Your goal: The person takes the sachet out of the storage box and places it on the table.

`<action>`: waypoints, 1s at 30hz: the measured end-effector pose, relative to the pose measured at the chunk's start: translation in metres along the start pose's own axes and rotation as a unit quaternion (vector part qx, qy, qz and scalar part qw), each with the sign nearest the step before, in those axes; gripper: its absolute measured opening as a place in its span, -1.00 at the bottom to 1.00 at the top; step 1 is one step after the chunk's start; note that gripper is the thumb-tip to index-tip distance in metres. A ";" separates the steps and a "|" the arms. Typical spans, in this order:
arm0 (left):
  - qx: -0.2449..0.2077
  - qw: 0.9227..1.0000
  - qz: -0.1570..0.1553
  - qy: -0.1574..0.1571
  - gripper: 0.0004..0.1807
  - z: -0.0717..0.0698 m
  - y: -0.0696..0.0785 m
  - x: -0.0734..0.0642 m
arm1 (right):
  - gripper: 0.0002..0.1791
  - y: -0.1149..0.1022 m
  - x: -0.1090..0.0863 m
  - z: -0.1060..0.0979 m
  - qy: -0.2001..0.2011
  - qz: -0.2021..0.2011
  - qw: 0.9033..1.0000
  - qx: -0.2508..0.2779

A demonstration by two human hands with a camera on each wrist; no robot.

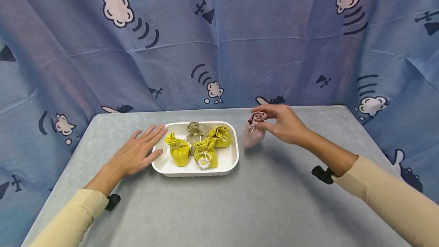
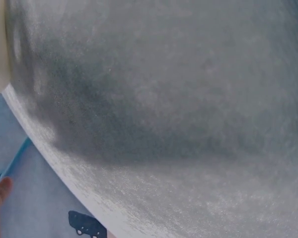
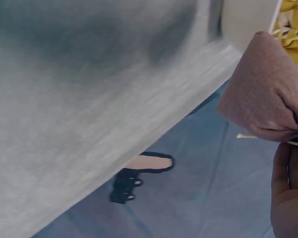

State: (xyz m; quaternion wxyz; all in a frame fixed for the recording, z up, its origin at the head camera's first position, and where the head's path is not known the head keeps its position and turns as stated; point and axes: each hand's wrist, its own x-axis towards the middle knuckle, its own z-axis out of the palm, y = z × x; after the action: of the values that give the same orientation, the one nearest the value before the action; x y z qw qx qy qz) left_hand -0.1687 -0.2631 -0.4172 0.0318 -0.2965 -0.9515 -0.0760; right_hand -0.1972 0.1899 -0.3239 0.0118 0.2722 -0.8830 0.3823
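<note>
Between thumb and fingers my right hand (image 1: 284, 123) pinches the gathered neck of a pink drawstring pouch (image 1: 254, 136), just right of the white tray (image 1: 235, 163). In the right wrist view the pouch (image 3: 268, 94) hangs from the fingertips (image 3: 283, 163), its body full. My left hand (image 1: 138, 151) lies with straight, spread fingers at the tray's left rim. Inside the tray sit several pouches: a yellow-green one (image 1: 180, 155) at left, another (image 1: 207, 149) with a white flower in front, a third (image 1: 222, 137) at right, and a grey-green one (image 1: 194, 134) behind.
A grey cloth-covered table (image 1: 212, 209) carries the tray. Behind it hangs a blue patterned curtain (image 1: 171, 56), reaching round both sides. Black straps (image 1: 323, 174) are on both wrists. Mostly bare tabletop (image 2: 188, 99) fills the left wrist view.
</note>
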 end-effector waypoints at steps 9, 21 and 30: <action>-0.003 1.000 -0.002 -0.004 -0.26 0.000 0.000 0.000 | -0.54 0.029 -0.002 -0.002 0.027 0.038 0.999 -0.020; -0.002 1.000 -0.003 -0.008 -0.26 0.001 -0.001 0.001 | -0.54 0.056 -0.007 -0.006 0.048 0.067 0.996 -0.016; -0.004 1.000 -0.006 -0.010 -0.27 0.000 0.000 0.000 | -0.56 0.071 -0.010 0.005 0.032 0.064 0.997 -0.027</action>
State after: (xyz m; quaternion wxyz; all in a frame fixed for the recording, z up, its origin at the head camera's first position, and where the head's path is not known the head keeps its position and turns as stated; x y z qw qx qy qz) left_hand -0.1691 -0.2628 -0.4176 0.0209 -0.2921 -0.9531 -0.0767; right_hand -0.2228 0.2306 -0.3767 0.0231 0.2023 -0.9077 0.3669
